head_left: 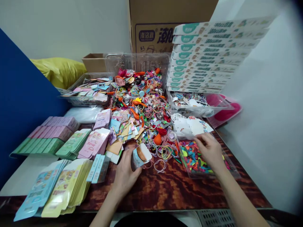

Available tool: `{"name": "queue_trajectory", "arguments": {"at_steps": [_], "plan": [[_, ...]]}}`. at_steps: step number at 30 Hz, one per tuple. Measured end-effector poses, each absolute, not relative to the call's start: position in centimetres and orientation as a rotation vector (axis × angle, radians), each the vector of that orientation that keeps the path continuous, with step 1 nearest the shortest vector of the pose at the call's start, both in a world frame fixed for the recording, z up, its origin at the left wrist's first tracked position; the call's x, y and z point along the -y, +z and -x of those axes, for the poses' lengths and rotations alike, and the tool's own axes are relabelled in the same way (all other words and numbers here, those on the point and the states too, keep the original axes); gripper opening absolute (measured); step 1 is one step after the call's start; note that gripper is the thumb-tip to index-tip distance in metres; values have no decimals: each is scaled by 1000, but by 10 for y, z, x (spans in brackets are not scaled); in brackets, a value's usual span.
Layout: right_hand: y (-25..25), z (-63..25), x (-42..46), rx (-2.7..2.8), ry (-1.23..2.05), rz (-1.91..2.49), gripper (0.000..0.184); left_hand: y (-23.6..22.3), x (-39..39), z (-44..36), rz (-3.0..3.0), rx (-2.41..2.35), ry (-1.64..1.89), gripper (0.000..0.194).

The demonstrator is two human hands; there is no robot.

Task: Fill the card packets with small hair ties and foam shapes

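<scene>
My left hand [126, 171] is closed around a small light-blue paper box [138, 157], whose white end flap stands up; the box's inside looks brown. My right hand [209, 149] hovers over the front right, its fingers bent and drawn together, and I cannot make out what is between them. Below it lies a clear tray [190, 175] of small bright pieces [193, 156] in many colours. Just behind the fingertips is a pile of white sticker-like cutouts [188, 126]. Beyond the box spreads a heap of small trinkets, hair ties and orange balloons [146, 104].
Flat boxes in blue [40, 183], yellow [67, 186], green [74, 142] and pink [94, 142] fill the left. Small cards [126, 129] lie loose mid-table. Long white cartons [201, 60] are stacked above a clear bin [189, 108]. A blue panel [26, 94] borders the left.
</scene>
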State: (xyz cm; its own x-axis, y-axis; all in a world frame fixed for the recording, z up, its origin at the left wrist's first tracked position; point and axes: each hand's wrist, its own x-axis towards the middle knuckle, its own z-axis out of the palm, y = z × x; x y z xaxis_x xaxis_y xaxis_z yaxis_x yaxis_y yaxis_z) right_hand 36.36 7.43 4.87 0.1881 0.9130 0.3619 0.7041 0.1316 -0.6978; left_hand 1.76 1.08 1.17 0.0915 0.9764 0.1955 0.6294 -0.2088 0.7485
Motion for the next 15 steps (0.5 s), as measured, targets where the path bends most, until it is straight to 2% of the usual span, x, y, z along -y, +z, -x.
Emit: {"name": "queue_trajectory", "arguments": {"at_steps": [2, 7, 9, 11, 15], "plan": [[51, -360, -64, 1608, 230, 1656, 20, 9, -9, -18, -1878, -1566, 944, 62], [47, -379, -53, 1060, 806, 1668, 23, 1, -5, -13, -1919, -1562, 925, 64], [48, -390, -54, 980, 843, 1645, 25, 0, -5, -11, -1934, -1560, 920, 63], [50, -393, -55, 1154, 604, 1742, 26, 1, -5, -12, -1916, -1569, 913, 63], [46, -374, -54, 1843, -35, 1819, 23, 3, -4, -17, -1861, -1570, 893, 60]]}}
